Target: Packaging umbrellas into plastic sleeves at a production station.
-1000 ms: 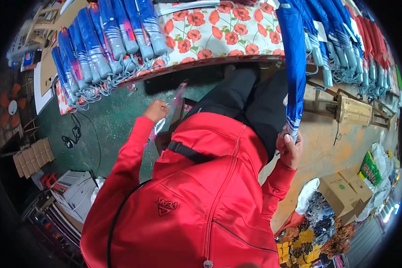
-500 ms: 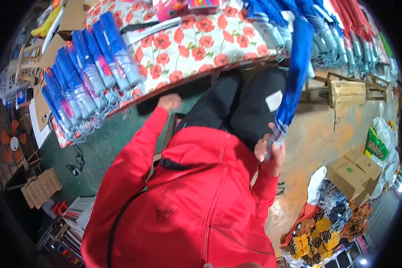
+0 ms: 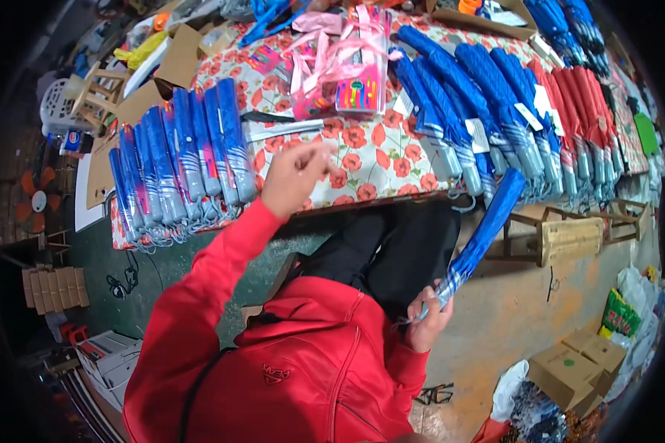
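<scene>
A folded blue umbrella slants up and to the right over my lap. Closed round its grey handle end is my right hand, with the cord loop hanging beside the fingers. My left hand is raised over the near edge of the flowered tablecloth, fingers loosely bent and apart, with nothing visible in them. Just left of it lies a row of blue umbrellas in clear sleeves, handles toward me. More blue umbrellas with white tags lie to the right, beside several red umbrellas.
Pink ribbons and a clear pack of colourful cards lie mid-table. A black-and-silver strip is near my left hand. Wooden stools stand under the table's right side. Cardboard boxes sit on the floor at right.
My left hand has risen from below the table edge to above the cloth. The umbrella in my right hand has tilted further right and come lower. The view now takes in more of the table.
</scene>
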A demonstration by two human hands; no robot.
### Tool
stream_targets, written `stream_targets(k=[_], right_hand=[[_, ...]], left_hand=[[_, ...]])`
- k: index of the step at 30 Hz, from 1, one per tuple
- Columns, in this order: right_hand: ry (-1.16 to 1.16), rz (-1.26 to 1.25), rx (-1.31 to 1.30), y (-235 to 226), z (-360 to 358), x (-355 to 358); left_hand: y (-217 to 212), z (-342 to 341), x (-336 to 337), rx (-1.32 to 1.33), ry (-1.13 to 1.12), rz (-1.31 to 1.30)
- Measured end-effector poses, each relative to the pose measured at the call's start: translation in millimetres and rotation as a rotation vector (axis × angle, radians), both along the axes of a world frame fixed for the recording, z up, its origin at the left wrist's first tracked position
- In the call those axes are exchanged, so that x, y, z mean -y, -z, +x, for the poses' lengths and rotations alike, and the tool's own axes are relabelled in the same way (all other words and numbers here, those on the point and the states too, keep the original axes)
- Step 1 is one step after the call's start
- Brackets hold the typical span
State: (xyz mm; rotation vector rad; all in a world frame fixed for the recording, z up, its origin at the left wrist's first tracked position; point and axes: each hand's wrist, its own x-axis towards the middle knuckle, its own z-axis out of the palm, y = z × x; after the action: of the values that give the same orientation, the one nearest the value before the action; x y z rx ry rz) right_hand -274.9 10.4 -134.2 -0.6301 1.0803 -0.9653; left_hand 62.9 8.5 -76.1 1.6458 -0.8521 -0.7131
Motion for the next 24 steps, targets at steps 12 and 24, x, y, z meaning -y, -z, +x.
stream_targets(k=[12, 24], right_hand=[[-0.100, -0.004, -0.100, 10, -2, -23], [-0.178, -0.096, -0.197, 1, 3, -14]], left_hand=[[39, 98, 127, 0.740, -0.024, 0.490], [41, 122, 130, 0.194, -0.090, 0.314]])
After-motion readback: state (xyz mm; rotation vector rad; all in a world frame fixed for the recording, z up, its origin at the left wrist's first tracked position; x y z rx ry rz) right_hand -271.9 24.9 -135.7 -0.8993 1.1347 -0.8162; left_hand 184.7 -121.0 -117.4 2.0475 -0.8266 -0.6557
